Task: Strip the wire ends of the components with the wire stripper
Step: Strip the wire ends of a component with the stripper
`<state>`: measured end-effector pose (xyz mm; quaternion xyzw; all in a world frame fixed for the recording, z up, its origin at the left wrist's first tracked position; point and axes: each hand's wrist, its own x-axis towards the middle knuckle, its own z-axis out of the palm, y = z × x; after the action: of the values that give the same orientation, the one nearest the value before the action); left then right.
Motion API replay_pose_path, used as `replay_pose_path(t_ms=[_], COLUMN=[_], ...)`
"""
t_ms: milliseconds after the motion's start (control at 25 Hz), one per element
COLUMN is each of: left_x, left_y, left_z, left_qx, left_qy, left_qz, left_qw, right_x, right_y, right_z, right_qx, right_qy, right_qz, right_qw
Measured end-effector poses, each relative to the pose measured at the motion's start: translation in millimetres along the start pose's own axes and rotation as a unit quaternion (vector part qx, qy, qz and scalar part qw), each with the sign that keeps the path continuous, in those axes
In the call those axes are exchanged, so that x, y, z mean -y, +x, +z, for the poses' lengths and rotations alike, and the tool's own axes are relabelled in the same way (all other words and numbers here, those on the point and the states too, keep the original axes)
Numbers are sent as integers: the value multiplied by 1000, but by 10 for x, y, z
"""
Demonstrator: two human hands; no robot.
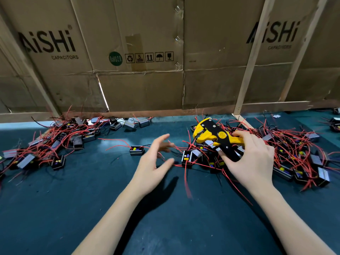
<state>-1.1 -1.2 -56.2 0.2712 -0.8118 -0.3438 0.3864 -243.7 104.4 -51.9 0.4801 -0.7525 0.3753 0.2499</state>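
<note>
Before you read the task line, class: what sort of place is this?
Probably a small electronics assembly bench. Piles of components with red wires lie on a green mat, cardboard boxes printed "capacitors" wall it in, and the right hand grips a wire stripper.

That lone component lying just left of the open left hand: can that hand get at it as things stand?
Probably yes. The left hand is open and holds nothing, and the component sits apart from both piles on bare mat, with only its own red wires around it.

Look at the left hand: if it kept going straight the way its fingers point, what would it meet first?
Probably the red wires just beyond the left hand's fingertips, and behind them the component at the near edge of the right pile. Motion blur leaves the height uncertain.
</note>
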Motion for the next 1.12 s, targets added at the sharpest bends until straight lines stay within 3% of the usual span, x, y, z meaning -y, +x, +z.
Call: replay_pose_path(t_ms=[120,280,360,680,760,920,1120], left_x=[216,457,485,357,298,139,7], left_y=[58,72,68,55,48,64,59], left_z=[-171,-310,-342,-464,-463,-370,-232], left_qx=[-144,-53,-51,-71,-70,-98,-64], left_qy=[110,290,345,382,337,93,-111], left_qz=[-20,-77,-72,-34,-13,-34,-77], left_qw=[983,952,935,921,939,990,989], right_x=[17,50,65,105,80,59,78], right_y=[6,14,19,11,10,-5,-50], right_z=[-5,-25,-48,-88,-95,-58,42], right_qx=[9,5,-1,47,49,62,66], right_qy=[29,101,140,207,180,90,23], right_qz=[8,13,7,35,50,6,-70], right_qw=[1000,995,990,976,981,994,995])
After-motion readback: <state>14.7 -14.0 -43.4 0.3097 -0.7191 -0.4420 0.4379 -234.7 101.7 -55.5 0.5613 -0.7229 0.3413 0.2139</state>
